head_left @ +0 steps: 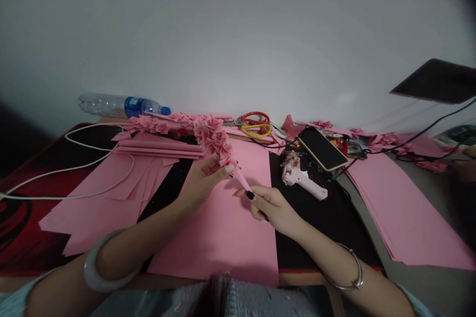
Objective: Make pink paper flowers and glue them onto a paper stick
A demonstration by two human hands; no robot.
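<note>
Both hands are on a pink paper flower stem [213, 138], a rolled stick covered with folded blossoms at its upper end. My left hand [208, 174] is closed around it just below the blossoms. Lower down, my right hand [268, 204] pinches the bare end of the stick between thumb and fingers. A large pink paper sheet [219, 242] lies flat beneath the hands. To the right of my right hand rests a pale pink glue gun [305, 182] on the black mat.
Pink sheets and rolled paper [111, 183] lie at left, crossed by a white cable [37, 198]. A plastic bottle [111, 105] lies by the wall. Scissors [256, 130] sit behind the stem. A phone [323, 148] and black cables are at right, beside more stacked paper [405, 213].
</note>
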